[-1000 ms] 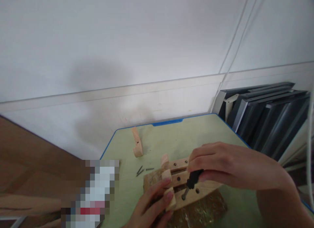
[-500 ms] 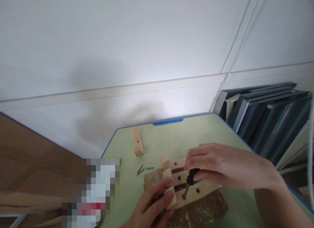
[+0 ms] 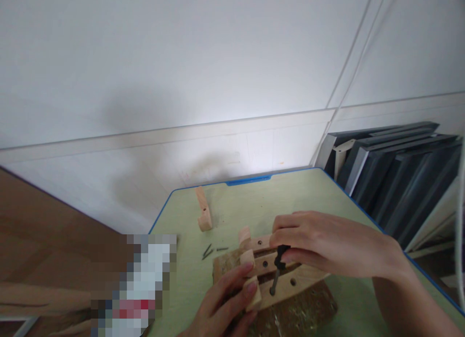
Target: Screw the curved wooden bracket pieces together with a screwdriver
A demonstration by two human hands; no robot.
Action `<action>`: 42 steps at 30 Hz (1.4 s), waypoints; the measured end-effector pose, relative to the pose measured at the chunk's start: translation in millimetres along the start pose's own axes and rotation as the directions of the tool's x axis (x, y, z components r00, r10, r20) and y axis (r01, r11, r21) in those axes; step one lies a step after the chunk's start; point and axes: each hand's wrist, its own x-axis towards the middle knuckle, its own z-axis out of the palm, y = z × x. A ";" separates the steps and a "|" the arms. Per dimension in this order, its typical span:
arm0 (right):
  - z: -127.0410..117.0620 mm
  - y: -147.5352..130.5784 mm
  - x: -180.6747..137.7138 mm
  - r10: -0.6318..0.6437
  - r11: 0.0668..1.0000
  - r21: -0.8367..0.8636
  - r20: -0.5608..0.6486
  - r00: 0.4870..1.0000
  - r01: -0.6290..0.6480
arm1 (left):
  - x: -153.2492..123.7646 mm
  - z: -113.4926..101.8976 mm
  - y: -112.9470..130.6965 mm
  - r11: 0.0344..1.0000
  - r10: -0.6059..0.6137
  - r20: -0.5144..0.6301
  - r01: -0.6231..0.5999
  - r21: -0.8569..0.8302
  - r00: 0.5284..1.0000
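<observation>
A small wooden assembly (image 3: 286, 284) of slats with holes lies on a brown board (image 3: 303, 314) on the pale green table (image 3: 254, 206). My right hand (image 3: 327, 247) is closed round a black-handled screwdriver (image 3: 278, 267), whose tip stands in a hole of the front slat. My left hand (image 3: 227, 300) presses its fingers against the left ends of the slats, holding the assembly.
A loose wooden piece (image 3: 203, 208) lies near the table's far left corner, with a few dark screws (image 3: 212, 251) in front of it. Dark panels (image 3: 395, 177) lean against the wall at right. A blurred-out object (image 3: 140, 283) sits left of the table.
My right hand with the screwdriver has shifted slightly left over the assembly. The left hand has stayed in place.
</observation>
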 end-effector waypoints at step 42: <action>7.9 7.3 -0.4 0.035 0.998 -0.056 -0.054 0.998 -0.038 | -0.3 3.5 2.5 0.998 -0.034 -0.033 0.036 0.060 0.999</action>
